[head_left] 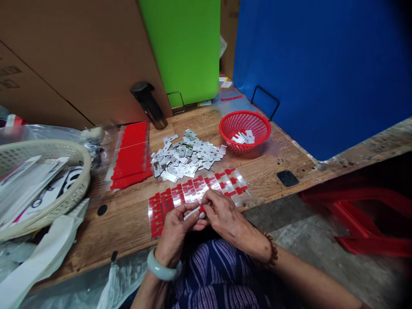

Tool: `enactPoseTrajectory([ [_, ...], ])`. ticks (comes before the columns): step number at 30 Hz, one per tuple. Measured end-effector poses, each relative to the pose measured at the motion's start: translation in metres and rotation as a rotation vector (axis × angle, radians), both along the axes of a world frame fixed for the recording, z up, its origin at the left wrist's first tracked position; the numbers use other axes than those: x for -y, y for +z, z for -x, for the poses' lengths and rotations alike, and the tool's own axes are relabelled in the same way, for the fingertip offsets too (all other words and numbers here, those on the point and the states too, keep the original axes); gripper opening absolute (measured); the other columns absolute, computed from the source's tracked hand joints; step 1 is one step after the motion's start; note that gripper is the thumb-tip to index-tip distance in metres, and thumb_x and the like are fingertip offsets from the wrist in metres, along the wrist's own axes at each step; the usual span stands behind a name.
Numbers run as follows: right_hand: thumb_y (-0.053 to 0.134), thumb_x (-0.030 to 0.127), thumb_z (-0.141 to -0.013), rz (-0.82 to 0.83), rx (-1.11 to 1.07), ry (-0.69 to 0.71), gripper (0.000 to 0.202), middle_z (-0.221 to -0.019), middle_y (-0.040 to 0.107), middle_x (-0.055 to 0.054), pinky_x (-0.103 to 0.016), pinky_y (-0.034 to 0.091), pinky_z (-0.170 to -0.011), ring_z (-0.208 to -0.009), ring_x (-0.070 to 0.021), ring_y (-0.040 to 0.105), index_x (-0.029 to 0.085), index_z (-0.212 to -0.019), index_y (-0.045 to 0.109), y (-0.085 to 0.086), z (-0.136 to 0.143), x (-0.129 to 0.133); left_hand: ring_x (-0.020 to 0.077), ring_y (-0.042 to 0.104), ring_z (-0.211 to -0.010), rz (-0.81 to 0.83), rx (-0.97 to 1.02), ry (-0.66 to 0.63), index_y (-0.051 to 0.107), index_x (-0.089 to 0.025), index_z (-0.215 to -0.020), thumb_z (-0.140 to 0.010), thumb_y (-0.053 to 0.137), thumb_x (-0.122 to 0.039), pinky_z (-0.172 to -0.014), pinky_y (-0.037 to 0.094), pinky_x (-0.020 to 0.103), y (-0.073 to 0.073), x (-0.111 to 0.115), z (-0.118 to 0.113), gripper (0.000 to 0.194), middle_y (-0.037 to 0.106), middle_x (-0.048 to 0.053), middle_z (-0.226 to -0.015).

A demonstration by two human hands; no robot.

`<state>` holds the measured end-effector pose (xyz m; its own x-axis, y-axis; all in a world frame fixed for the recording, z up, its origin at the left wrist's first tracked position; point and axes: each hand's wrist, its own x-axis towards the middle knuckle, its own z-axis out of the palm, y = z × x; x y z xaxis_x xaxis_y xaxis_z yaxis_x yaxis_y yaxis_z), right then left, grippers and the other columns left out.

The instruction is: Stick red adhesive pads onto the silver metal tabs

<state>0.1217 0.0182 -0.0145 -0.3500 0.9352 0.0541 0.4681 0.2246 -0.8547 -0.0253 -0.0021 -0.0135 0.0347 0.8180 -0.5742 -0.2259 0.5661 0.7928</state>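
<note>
My left hand [180, 225] pinches a small flat metal plate [192, 213] at the table's front edge. Against the plate's right end, my right hand [222, 214] has its thumb and fingertips closed on a small red sticker [202, 209]. Just beyond both hands lies a clear sheet of red stickers [188, 189], with gaps toward its right end. Behind that sheet is a loose heap of silvery metal plates [189, 154]. A red plastic basket [245, 118] at the back right holds several more plates.
Stacked red sticker sheets [130, 150] lie left of the heap, near a dark bottle [149, 105]. A cream basket [86, 167] of printed pieces stands far left. Green [189, 47] and blue panels [315, 68] rise behind. A red stool [363, 223] is at right.
</note>
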Motion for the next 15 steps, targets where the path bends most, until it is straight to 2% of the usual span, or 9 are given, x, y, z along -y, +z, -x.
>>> enactPoseTrajectory([
  [7,0.039,0.006,-0.084,-0.091,0.159,-0.021,0.015,-0.087,0.054,-0.005,-0.031,0.038,-0.081,-0.083,-0.0172,0.049,0.016,-0.089,0.05,0.0,0.005,0.008,0.0135,0.067,-0.061,-0.044,-0.042,-0.002,0.058,-0.008,-0.101,-0.068,0.072,-0.024,-0.062,0.054,0.022,-0.005,0.004,0.002,0.04,0.071,0.007,-0.072],
  [15,0.041,0.011,-0.086,-0.151,0.312,-0.093,0.016,-0.087,0.057,-0.005,-0.038,0.036,-0.085,-0.086,-0.0206,0.049,0.019,-0.088,0.054,-0.012,0.01,0.014,0.0146,0.067,-0.057,-0.031,-0.063,0.053,0.059,-0.007,-0.096,-0.062,0.075,-0.027,-0.059,0.054,0.023,0.002,0.002,-0.005,0.042,0.071,0.007,-0.07],
])
